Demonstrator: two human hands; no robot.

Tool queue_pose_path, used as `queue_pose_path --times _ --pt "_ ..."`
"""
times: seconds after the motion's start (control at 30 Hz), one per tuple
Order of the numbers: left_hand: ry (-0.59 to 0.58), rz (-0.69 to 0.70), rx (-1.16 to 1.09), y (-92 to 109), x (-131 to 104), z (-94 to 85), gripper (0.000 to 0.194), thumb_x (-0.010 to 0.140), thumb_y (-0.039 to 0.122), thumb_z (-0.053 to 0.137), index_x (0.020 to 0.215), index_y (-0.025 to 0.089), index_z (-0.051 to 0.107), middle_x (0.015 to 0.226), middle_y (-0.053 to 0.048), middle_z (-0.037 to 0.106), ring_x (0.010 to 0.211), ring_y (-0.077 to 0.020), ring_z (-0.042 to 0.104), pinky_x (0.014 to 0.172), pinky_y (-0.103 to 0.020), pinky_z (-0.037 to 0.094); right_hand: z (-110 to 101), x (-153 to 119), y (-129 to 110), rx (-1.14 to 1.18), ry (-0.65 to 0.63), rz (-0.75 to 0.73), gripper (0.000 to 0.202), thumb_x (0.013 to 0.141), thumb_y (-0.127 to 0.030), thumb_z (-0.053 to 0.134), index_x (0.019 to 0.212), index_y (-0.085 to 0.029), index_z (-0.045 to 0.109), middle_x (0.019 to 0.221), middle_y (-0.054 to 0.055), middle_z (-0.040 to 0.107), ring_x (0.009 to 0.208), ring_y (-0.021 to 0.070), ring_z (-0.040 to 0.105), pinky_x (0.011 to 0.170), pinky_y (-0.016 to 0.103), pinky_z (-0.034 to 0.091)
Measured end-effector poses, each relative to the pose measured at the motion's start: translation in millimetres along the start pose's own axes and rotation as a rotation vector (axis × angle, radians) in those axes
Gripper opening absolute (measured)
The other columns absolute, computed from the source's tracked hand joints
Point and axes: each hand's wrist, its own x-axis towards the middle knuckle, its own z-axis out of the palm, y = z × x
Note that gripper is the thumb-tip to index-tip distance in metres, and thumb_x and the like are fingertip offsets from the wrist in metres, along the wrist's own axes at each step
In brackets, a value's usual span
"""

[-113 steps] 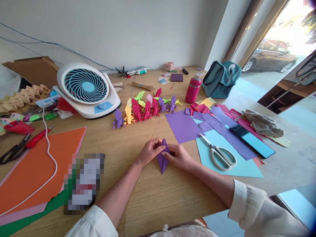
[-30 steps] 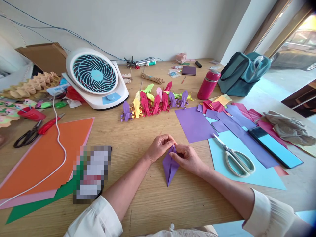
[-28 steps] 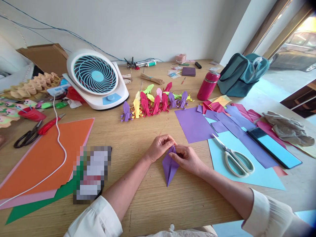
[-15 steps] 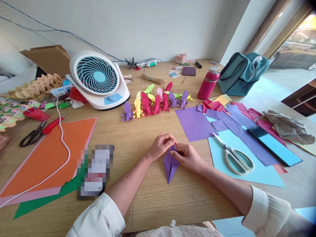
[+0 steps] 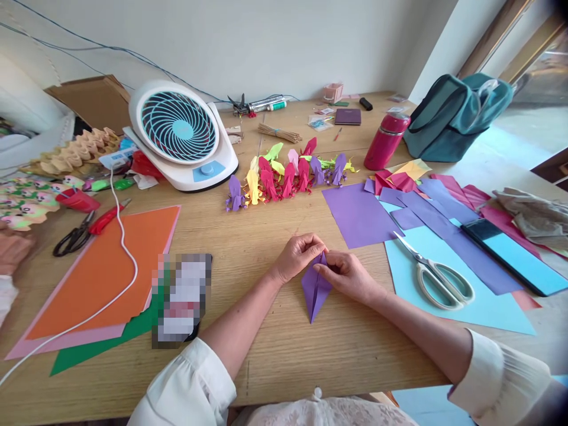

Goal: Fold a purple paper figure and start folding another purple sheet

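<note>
A purple folded paper (image 5: 315,291), kite-shaped with a crease down its middle, points its lower tip toward the table's front edge. My left hand (image 5: 299,255) pinches its top end from the left, fingers closed. From the right, my right hand (image 5: 348,275) grips the upper right part, its thumb lying on the paper. The fingertips of both hands nearly meet at the top and hide that end. Behind them stands a group of small folded paper figures (image 5: 287,180) in red, purple, yellow, green and pink.
A white fan (image 5: 181,127) stands back left. Orange paper (image 5: 119,266), a phone (image 5: 181,299) and black scissors (image 5: 73,236) lie left. On the right are white-handled scissors (image 5: 444,284), purple sheets (image 5: 361,216), another phone (image 5: 515,254), a red bottle (image 5: 386,142) and a teal bag (image 5: 457,121).
The camera view has shifted, so most things appear slightly further right or higher. Both hands keep their hold on the purple paper. At the far left edge, another person's hand and sleeve show more.
</note>
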Motion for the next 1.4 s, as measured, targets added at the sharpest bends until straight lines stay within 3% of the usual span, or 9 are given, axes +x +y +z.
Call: queue_pose_path --times 0.23,0.37,0.5,0.67,1.0,1.4 --pt "-0.012 0.021 -0.021 2 0 0.6 0.029 0.091 0.040 0.058 0.078 0.015 0.065 0.075 -0.002 0.061 0.074 -0.0139 0.055 0.072 -0.026 0.043 -1 -1 2 0.009 -0.007 -0.002 0.043 0.090 -0.041 0.053 0.059 -0.021 0.029 0.061 -0.004 0.030 0.056 0.0091 0.029 0.051 0.026 0.023" --pt "-0.017 0.020 -0.033 2 0 0.1 0.036 0.092 0.046 0.056 0.078 0.014 0.064 0.077 -0.004 0.063 0.076 -0.0149 0.056 0.074 -0.027 0.043 -2 -2 0 0.012 0.018 0.020 0.044 0.089 -0.041 0.053 0.060 -0.021 0.027 0.061 -0.004 0.028 0.056 0.0092 0.027 0.051 0.027 0.022" --pt "-0.008 -0.002 -0.032 0 0 1.9 0.041 0.089 0.054 0.057 0.073 0.016 0.057 0.071 -0.001 0.055 0.069 -0.0129 0.050 0.067 -0.026 0.040 -2 -2 -1 0.036 0.009 0.013 0.041 0.090 -0.042 0.051 0.061 -0.021 0.031 0.062 -0.004 0.031 0.057 0.0094 0.029 0.052 0.026 0.023" --pt "0.027 0.026 0.045 -4 1 4.0 0.038 0.085 0.049 0.065 0.069 0.016 0.054 0.066 0.003 0.049 0.063 -0.0108 0.044 0.060 -0.024 0.035 -2 -3 -1 0.025 0.080 0.056 0.046 0.089 -0.045 0.055 0.059 -0.021 0.028 0.059 -0.005 0.026 0.055 0.0084 0.026 0.050 0.026 0.020" --pt "0.044 0.036 0.049 -3 3 2.5 0.033 0.085 0.042 0.067 0.067 0.017 0.054 0.063 0.004 0.048 0.061 -0.0102 0.043 0.059 -0.023 0.035 -3 2 -4 0.008 0.102 0.027 0.046 0.087 -0.042 0.058 0.057 -0.020 0.030 0.056 -0.006 0.029 0.053 0.0066 0.026 0.050 0.025 0.020" --pt "0.096 0.061 0.019 -13 5 0.9 0.036 0.082 0.049 0.069 0.068 0.018 0.056 0.065 0.002 0.051 0.061 -0.0107 0.045 0.059 -0.022 0.039 -3 9 5 0.020 0.084 -0.082 0.043 0.089 -0.042 0.054 0.060 -0.021 0.032 0.056 -0.007 0.027 0.052 0.0061 0.025 0.050 0.025 0.017"
